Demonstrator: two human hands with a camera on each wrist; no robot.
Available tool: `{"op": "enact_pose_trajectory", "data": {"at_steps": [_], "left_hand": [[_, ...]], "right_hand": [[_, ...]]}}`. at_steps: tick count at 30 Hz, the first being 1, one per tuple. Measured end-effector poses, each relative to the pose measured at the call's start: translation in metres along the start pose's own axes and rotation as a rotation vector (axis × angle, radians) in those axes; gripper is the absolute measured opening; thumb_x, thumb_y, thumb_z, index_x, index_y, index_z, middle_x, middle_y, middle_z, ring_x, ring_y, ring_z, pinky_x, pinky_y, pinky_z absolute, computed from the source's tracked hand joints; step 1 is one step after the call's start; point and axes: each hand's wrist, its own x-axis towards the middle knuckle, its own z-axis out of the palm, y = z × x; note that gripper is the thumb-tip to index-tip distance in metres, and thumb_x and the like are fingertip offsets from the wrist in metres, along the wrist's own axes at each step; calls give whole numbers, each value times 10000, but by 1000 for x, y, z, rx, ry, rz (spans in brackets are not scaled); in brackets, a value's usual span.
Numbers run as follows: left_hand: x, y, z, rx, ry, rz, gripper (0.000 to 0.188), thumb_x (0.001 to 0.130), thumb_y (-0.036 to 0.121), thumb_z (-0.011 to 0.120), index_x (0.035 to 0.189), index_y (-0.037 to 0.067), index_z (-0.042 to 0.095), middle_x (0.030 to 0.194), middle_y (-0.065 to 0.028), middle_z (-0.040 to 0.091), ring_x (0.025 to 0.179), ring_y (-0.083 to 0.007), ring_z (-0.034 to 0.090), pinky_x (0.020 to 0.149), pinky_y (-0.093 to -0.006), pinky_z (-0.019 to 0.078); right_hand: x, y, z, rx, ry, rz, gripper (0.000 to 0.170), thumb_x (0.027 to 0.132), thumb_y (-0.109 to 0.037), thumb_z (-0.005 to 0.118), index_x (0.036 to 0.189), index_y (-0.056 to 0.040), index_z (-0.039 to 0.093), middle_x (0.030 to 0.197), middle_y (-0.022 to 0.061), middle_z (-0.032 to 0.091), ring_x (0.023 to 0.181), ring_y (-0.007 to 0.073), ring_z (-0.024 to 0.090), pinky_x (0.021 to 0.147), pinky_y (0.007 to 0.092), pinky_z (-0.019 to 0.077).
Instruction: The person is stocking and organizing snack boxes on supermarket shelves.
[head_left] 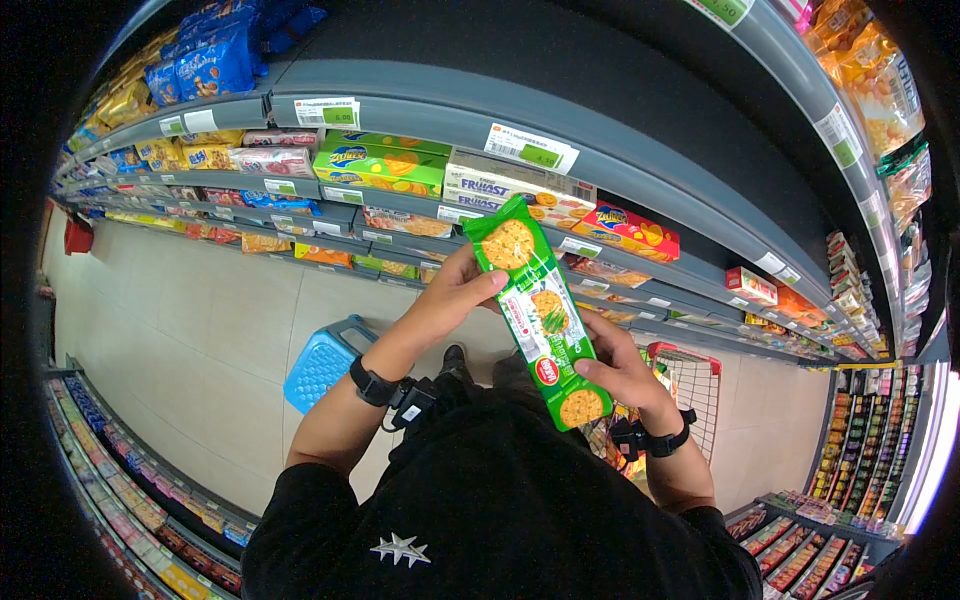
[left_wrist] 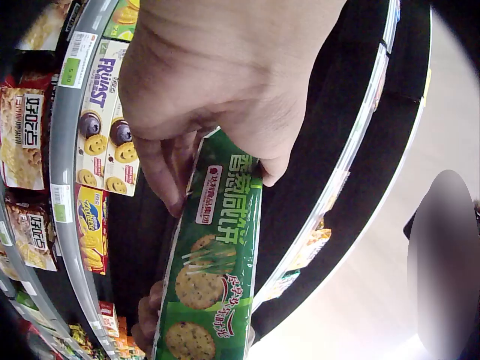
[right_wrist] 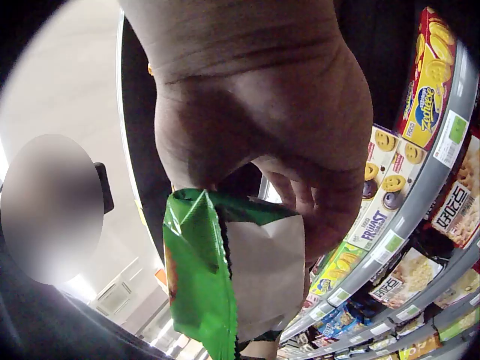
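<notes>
A long green packet of biscuits (head_left: 545, 318), with round crackers printed on it, is held slanting in front of the chest in the head view. My left hand (head_left: 452, 300) grips its upper part, thumb on the printed face. Lower down, my right hand (head_left: 628, 372) holds the other edge, its thumb near the bottom cracker picture. In the left wrist view the packet (left_wrist: 206, 262) runs down from under the left hand (left_wrist: 217, 82). The right wrist view shows the crimped green end of the packet (right_wrist: 199, 277) and a pale panel beneath the right hand (right_wrist: 262, 112).
Shelves with biscuit boxes span the front, among them a green box (head_left: 385, 165), a white box (head_left: 515, 190) and a red box (head_left: 630, 232). A blue stool (head_left: 325, 365) stands on the floor at left. A wire shopping cart (head_left: 695, 390) is at right.
</notes>
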Motion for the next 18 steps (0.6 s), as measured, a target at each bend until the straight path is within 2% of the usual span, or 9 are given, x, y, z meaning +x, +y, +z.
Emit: {"op": "enact_pose_trajectory", "data": {"at_steps": [12,18], "left_hand": [[1,0,-3,-9,11,-2,476,972,260,599,1364,38,447,1208,-84,621,1024,-166,653,778,-313,578],[4,10,3,-1,62,41,518,974,288,606,1388,39,420,1189,-67,626,1018,-144,646,779,-303,570]], "right_hand": [[3,1,1,24,-7,14,667,896,-83,654,1464,43,328,1403,163,493,1313,229,458,1107,356,331],[2,2,6,20,-72,71,748,909,-108,669,1518,-33,241,1364,149,508,1252,240,510,1052,363,401]]}}
